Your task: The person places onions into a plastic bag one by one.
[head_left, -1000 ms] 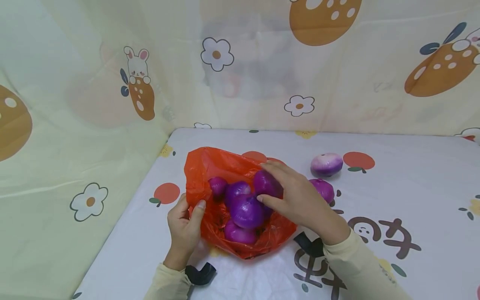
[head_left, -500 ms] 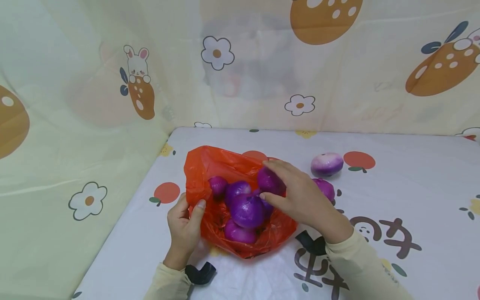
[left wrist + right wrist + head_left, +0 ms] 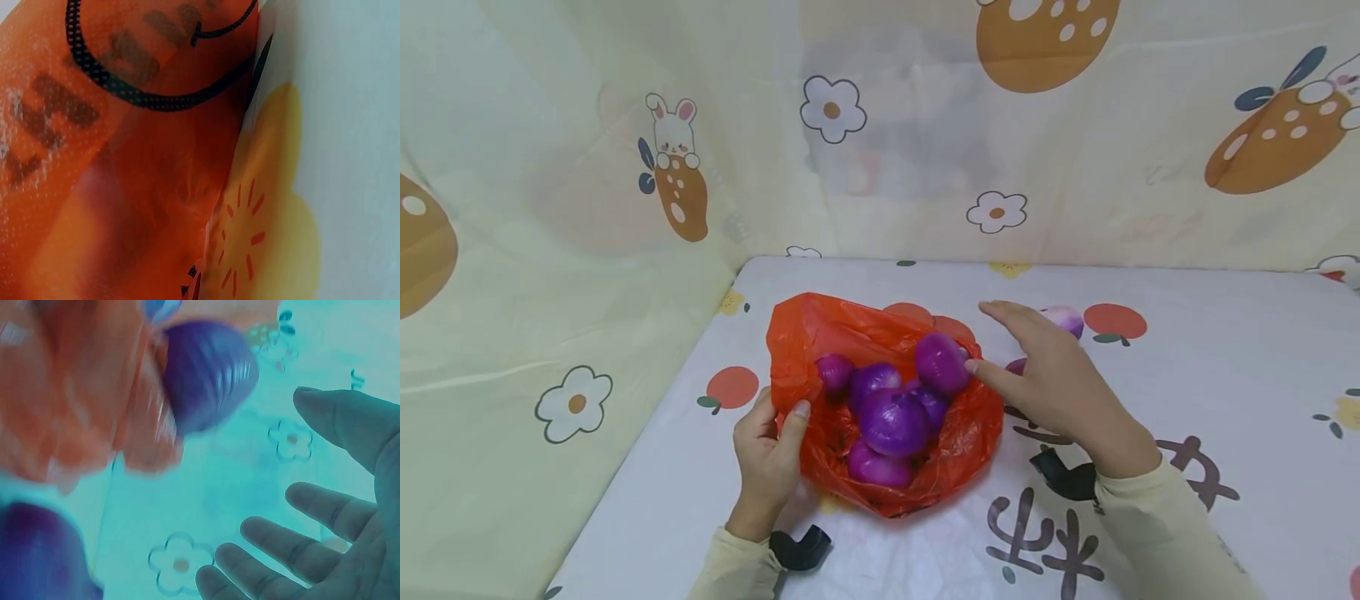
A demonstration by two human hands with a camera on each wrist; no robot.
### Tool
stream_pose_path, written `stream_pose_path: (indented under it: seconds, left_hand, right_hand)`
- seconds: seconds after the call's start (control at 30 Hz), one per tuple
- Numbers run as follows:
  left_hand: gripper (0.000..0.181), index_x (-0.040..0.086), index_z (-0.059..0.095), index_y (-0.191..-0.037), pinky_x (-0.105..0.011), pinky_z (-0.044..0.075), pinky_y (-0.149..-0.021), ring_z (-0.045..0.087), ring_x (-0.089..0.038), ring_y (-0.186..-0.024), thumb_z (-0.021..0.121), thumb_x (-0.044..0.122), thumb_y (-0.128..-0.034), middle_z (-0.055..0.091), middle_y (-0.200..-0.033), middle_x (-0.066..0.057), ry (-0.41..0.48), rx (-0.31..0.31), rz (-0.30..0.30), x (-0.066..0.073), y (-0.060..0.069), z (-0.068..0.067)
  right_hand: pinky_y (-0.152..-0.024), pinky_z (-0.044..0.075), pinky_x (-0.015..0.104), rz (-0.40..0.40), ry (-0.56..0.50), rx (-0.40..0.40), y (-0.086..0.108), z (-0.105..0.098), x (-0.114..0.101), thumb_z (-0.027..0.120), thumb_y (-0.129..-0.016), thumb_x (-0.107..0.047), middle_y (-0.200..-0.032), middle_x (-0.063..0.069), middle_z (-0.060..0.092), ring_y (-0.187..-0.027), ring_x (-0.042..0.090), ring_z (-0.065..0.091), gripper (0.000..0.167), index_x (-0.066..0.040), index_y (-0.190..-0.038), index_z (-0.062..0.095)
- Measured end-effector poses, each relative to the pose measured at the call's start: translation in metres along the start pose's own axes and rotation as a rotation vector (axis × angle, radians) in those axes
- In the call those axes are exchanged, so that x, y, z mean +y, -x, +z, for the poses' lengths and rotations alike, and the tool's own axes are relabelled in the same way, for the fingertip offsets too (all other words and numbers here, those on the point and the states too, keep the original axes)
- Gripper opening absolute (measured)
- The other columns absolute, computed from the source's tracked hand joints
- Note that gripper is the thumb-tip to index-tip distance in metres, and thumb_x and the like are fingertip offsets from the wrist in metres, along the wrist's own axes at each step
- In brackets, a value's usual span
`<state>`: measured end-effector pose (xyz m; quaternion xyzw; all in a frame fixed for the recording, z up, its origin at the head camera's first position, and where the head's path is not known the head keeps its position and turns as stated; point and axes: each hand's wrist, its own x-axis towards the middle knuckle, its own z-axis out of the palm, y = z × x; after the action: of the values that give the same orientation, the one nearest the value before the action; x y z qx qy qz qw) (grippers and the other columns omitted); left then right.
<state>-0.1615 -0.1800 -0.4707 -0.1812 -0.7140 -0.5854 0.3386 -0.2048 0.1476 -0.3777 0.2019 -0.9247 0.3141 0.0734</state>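
Note:
A red plastic bag stands with its mouth wide, several purple onions inside. My left hand grips the bag's left side, thumb in front of the plastic. One onion rests on top of the others, by the bag's right rim. Just right of that onion is my right hand, its fingers spread and nothing held. In the right wrist view that hand is apart from the bag and the onion. Printed bag plastic fills much of the left wrist view; the left fingers are not seen there.
Behind my right hand lie a pale purple onion and another onion, both partly hidden by the hand. A patterned cloth covers the table. Patterned curtains rise at the back and left.
My right hand has let go of the onion, which now rests on top in the bag, and has drawn away to the right. The left hand keeps its hold on the bag.

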Motion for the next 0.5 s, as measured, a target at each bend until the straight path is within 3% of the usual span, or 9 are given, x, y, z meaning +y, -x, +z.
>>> stream_pose_path:
  seconds: [0.2, 0.5]
  left_hand:
    - [0.030, -0.009, 0.071, -0.119, -0.028, 0.056, -0.098, 0.069, -0.016, -0.107, 0.058, -0.011, -0.0932, 0.075, -0.112, -0.011, 0.003, 0.001, -0.009, 0.000, 0.000, 0.000]
    - [0.030, -0.009, 0.071, -0.119, -0.027, 0.057, -0.097, 0.069, -0.015, -0.107, 0.057, -0.011, -0.0929, 0.076, -0.112, -0.008, 0.013, 0.007, -0.005, 0.000, 0.001, 0.002]
  right_hand:
    - [-0.104, 0.045, 0.070, 0.089, 0.030, 0.010, 0.007, -0.010, 0.022, 0.079, -0.091, -0.030, -0.153, 0.024, 0.051, -0.142, 0.047, 0.045, 0.074, -0.006, -0.155, 0.048]
    - [-0.092, 0.055, 0.065, 0.212, 0.031, -0.091, 0.012, -0.003, 0.040, 0.081, -0.090, -0.032, -0.150, 0.026, 0.053, -0.131, 0.049, 0.054, 0.078, -0.006, -0.155, 0.047]
